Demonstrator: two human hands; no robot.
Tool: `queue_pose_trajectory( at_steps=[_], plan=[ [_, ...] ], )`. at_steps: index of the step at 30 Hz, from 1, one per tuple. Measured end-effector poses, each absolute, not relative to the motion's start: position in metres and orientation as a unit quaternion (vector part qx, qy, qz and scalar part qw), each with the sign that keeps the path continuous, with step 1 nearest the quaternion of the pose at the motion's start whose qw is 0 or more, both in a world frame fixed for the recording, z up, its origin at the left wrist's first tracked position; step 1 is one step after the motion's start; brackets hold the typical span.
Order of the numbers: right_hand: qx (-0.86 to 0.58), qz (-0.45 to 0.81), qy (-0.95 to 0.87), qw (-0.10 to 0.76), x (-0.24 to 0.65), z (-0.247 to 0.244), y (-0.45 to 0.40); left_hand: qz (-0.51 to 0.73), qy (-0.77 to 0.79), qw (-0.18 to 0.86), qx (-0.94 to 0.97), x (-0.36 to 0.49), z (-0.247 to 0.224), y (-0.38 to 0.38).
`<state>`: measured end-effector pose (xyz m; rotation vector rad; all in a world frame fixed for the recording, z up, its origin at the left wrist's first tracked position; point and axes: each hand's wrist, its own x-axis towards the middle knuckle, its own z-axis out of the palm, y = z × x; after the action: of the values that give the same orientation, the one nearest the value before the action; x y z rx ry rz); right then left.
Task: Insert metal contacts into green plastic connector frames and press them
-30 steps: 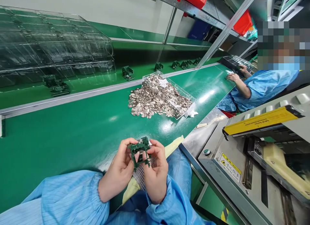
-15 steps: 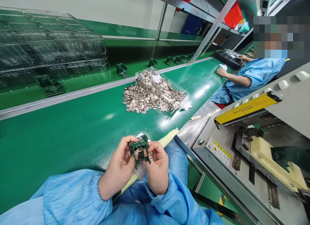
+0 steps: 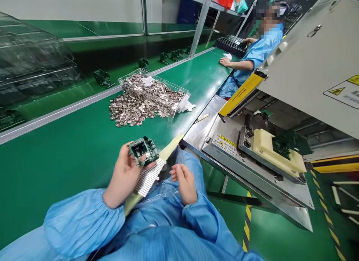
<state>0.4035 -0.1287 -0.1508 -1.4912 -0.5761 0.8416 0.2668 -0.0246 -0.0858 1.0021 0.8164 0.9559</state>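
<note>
Singly, one green frame gripped in one left hand; one right hand empty, fingers curled

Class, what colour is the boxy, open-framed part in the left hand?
Dark green open-framed part, best in head view.

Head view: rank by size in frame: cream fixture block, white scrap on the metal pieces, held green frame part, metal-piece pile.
1. metal-piece pile
2. cream fixture block
3. green frame part, in the left hand
4. white scrap
</note>
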Motion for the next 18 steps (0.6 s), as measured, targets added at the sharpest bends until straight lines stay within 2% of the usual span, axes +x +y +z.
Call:
queue_pose_trajectory(
  at_steps=[3,12,18],
  plan=[
    [-0.658,0.360,-0.315,0.582,0.397,-0.164,-0.121,0.415,0.360,0.705,0.449,0.279,-0.101,-0.021],
    [-0.684,0.256,-0.376,0.571,0.403,-0.158,-0.096,0.447,0.359,0.675,0.465,0.283,-0.117,-0.015],
    [-0.706,0.300,-0.404,0.497,0.422,-0.185,-0.104,0.446,0.360,0.686,0.449,0.283,-0.118,-0.014]
  ],
)
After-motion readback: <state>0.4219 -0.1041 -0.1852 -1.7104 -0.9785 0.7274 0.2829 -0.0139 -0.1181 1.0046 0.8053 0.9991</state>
